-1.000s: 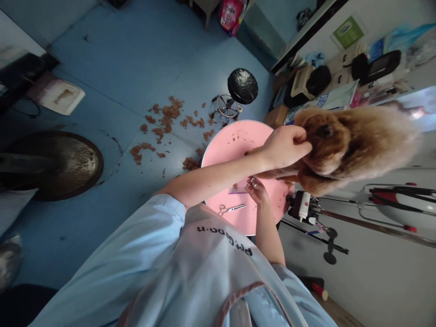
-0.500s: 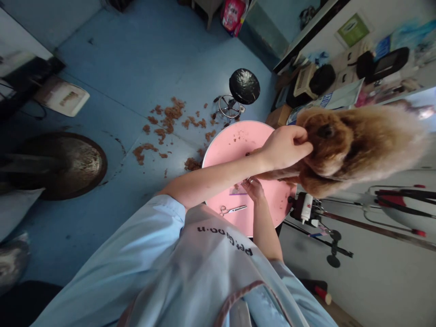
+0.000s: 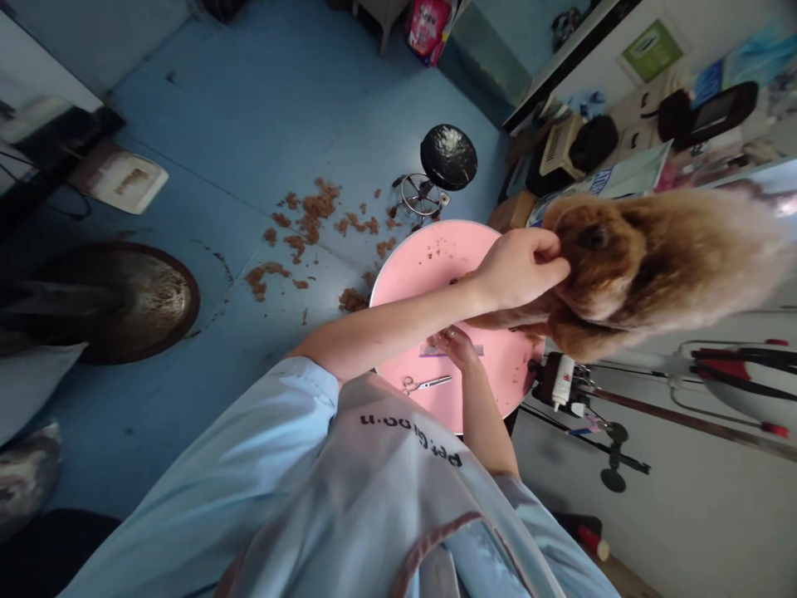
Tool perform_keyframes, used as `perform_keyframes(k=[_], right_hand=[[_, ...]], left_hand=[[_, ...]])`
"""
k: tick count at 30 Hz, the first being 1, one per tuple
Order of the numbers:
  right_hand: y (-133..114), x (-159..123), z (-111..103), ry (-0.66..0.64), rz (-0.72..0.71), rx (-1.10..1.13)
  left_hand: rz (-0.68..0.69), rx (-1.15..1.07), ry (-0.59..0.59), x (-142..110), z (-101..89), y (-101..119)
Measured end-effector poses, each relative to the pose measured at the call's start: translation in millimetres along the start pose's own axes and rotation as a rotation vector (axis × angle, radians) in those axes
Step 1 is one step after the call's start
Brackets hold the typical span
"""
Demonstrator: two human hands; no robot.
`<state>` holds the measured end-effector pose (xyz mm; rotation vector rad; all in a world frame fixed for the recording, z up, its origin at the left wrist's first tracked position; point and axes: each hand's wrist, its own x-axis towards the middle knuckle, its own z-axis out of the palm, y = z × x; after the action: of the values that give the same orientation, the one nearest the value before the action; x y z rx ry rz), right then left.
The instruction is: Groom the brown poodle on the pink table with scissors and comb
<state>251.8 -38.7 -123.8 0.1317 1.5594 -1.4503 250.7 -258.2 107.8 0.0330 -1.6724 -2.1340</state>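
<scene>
A brown fluffy dog stands on a round pink table. My left hand is closed on the fur at the dog's muzzle and holds its head. My right hand is low on the table under the dog's chest. Its fingers curl down over a purple comb whose ends stick out on both sides of the hand. A pair of silver scissors lies on the table just in front of that hand, apart from it.
Clumps of cut brown fur lie on the blue floor beyond the table, near a black stool. A clipper and a metal arm are fixed at the table's right edge. Shelves with clutter stand behind the dog.
My right hand has dropped from just above the table onto the comb. My left hand and the dog's head have stayed where they were.
</scene>
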Motion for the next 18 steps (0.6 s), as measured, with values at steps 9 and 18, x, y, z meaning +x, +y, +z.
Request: perform_keyframes(k=[9, 18], right_hand=[[-4.8, -30.6, -23.3, -0.026, 0.121, -0.131], [-25.1, -33.5, -50.9, -0.111, 0.230, -0.283]], left_hand=[[0.006, -0.013, 0.025, -1.7, -0.1, -0.8], [-0.006, 0.007, 0.051, -4.6, 2.4, 2.4]])
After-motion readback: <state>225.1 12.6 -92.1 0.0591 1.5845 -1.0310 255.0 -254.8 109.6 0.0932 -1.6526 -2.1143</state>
